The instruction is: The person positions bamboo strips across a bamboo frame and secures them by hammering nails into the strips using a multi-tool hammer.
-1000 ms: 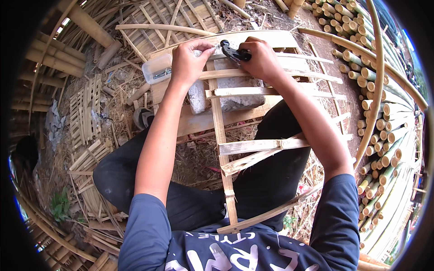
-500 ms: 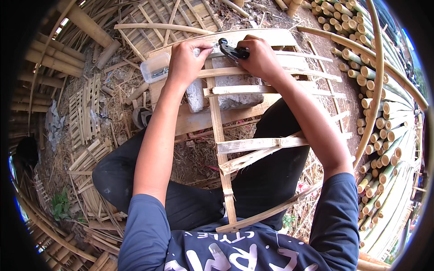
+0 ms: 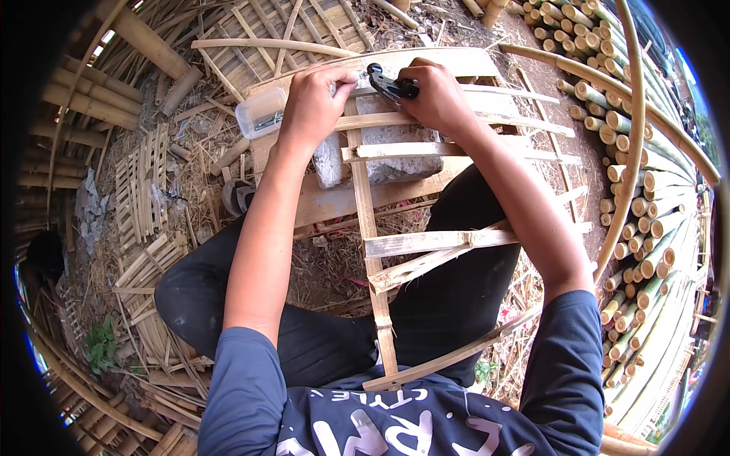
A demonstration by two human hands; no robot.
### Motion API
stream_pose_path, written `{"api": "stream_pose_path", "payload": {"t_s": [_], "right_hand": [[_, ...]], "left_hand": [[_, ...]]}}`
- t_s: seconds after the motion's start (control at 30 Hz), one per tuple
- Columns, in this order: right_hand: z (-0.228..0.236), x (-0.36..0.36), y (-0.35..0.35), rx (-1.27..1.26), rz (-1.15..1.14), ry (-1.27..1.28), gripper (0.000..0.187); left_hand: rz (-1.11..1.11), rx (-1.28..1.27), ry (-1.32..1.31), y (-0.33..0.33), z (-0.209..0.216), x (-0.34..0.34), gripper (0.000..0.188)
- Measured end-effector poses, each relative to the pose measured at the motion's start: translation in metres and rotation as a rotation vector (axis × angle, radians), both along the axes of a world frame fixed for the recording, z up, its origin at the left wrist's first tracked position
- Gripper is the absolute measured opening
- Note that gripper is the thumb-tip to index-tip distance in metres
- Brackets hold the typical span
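My right hand (image 3: pixel 439 95) is closed round what looks like a black-headed hammer (image 3: pixel 388 83), its head to the left of my fist. Across a small gap, my left hand (image 3: pixel 313 102) has thumb and forefinger pinched together; anything between them is too small to make out. Below both hands is a lattice of split bamboo strips (image 3: pixel 366 220), with one long strip running toward my body and several slats crossing it. Part of the lattice rests over a rough grey concrete block (image 3: pixel 403 169). That block lies on a wooden board (image 3: pixel 323 204) in front of my crossed legs.
A clear plastic box (image 3: pixel 245 120) with small metal pieces, perhaps nails, is left of my left hand. Stacked bamboo poles (image 3: pixel 642 220) fill the right side. Woven bamboo panels (image 3: pixel 304 34) lie beyond the board, and slatted pieces (image 3: pixel 143 182) lie at left.
Almost nothing differs; both hands stay in place, the hammer still in my right and my left fingers still pinched.
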State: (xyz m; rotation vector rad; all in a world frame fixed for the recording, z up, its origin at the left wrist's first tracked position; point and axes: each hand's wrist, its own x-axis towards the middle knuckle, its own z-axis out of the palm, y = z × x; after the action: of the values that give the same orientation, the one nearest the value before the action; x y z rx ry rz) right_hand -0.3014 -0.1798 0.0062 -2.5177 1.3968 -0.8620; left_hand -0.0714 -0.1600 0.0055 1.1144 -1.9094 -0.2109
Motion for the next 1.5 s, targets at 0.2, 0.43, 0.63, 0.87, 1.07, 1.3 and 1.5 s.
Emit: {"api": "stream_pose_path", "payload": {"t_s": [0.2, 0.43, 0.63, 0.87, 1.07, 1.3, 1.5], "right_hand": [[0.000, 0.000, 0.001, -0.001, -0.001, 0.001, 0.026], [0.004, 0.003, 0.002, 0.012, -0.003, 0.005, 0.028], [0.000, 0.001, -0.002, 0.037, 0.002, 0.007, 0.027], [-0.005, 0.000, -0.004, -0.088, 0.034, -0.051, 0.028], [-0.007, -0.002, -0.005, -0.085, 0.034, -0.041, 0.027], [-0.006, -0.001, -0.005, -0.089, 0.043, -0.033, 0.028], [-0.005, 0.000, -0.005, -0.065, 0.034, -0.028, 0.026]], "left_hand": [[-0.011, -0.013, 0.025, 0.003, -0.005, -0.002, 0.012], [0.012, 0.059, 0.169, 0.007, -0.017, -0.003, 0.011], [0.016, 0.084, 0.220, 0.007, -0.021, -0.002, 0.011], [0.058, 0.137, 0.246, 0.007, -0.018, -0.004, 0.013], [0.078, 0.130, 0.284, 0.007, -0.024, -0.006, 0.013], [0.052, 0.010, 0.289, -0.002, -0.030, -0.002, 0.010], [0.049, 0.123, 0.265, 0.000, -0.029, 0.000, 0.013]]}}
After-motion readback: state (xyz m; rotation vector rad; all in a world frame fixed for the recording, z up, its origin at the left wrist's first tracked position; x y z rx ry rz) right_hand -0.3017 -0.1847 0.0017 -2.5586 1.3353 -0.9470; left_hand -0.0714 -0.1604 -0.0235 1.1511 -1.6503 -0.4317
